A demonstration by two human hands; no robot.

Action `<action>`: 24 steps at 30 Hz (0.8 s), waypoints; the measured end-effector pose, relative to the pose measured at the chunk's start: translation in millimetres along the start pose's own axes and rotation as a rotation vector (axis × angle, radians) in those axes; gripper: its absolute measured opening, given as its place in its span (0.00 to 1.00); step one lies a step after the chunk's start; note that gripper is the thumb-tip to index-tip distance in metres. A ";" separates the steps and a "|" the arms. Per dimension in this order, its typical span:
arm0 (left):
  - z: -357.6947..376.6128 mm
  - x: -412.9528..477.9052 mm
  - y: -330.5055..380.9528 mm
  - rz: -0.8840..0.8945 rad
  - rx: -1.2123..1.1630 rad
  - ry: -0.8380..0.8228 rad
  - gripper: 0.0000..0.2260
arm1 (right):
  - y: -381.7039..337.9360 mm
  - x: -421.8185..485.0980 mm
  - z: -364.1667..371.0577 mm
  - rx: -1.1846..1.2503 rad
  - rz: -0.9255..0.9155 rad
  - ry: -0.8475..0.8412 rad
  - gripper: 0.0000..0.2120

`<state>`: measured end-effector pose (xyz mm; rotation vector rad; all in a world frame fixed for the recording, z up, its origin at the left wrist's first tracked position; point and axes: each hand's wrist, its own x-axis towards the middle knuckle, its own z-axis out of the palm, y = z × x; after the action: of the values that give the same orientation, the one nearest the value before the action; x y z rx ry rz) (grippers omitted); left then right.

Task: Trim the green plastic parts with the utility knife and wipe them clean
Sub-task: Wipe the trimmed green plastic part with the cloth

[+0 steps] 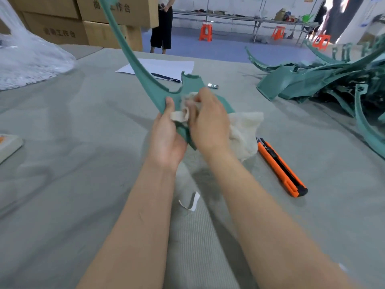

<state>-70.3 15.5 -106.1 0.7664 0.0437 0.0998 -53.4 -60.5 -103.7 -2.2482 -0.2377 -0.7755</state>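
A long curved green plastic part (133,59) rises from the middle of the table up to the top edge of the view. My left hand (166,132) grips its wide lower end from below, thumb on its face. My right hand (208,119) holds a bunched cream cloth (243,132) against that lower end; the rest of the cloth hangs down to the right. An orange and black utility knife (281,167) lies on the table right of my right forearm, untouched.
A heap of green plastic parts (325,80) fills the right side. A sheet of paper (166,66) with a black pen (166,77) lies behind the part. Clear plastic bags (27,57) are at left, cardboard boxes (62,21) behind. A white scrap (192,202) lies between my forearms.
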 end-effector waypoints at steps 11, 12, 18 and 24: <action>9.7 0.5 -0.8 0.239 0.036 0.063 0.13 | 25.8 0.4 -28.8 1.305 0.907 0.038 0.14; 10.0 0.0 -1.7 0.235 0.034 0.047 0.13 | 17.0 -0.5 -25.4 1.314 0.860 -0.006 0.12; 15.9 -2.8 -7.0 0.078 0.050 -0.033 0.19 | 6.6 -16.1 -7.7 0.565 0.408 -0.090 0.25; 1.8 -0.5 -1.0 0.042 0.258 -0.097 0.16 | 34.4 -5.9 -27.5 0.625 0.578 0.096 0.31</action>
<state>-70.6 13.5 -105.4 1.0295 -0.0526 0.0974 -57.6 -103.9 -112.3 -1.5594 0.1938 -0.4125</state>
